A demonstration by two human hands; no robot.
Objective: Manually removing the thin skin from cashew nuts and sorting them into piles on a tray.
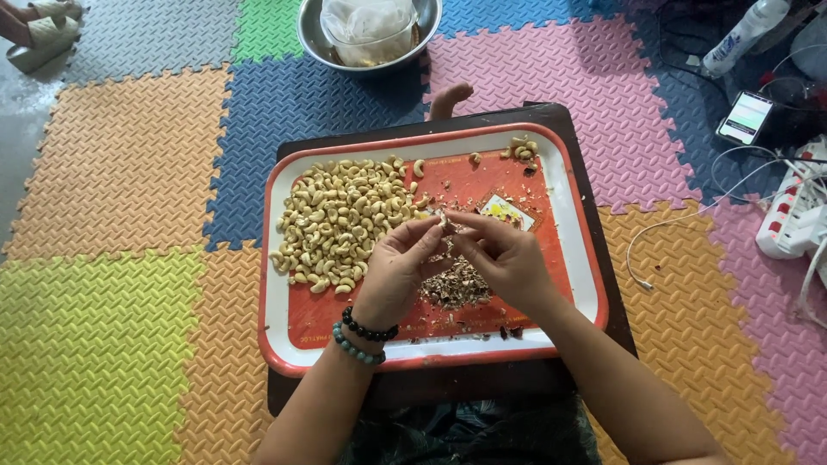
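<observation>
A red tray with a white rim rests on a dark board over my lap. On its left half lies a heap of pale peeled cashew nuts. A pile of brown skin flakes sits in the middle, under my hands. My left hand, with two bead bracelets at the wrist, and my right hand meet above the tray, fingertips pinching one small cashew nut between them. A few loose nuts lie at the tray's far right corner.
Coloured foam mats cover the floor. A metal bowl holding a plastic bag stands beyond the tray. At the right are a phone, a bottle, a power strip and white cables. Sandals lie at the far left.
</observation>
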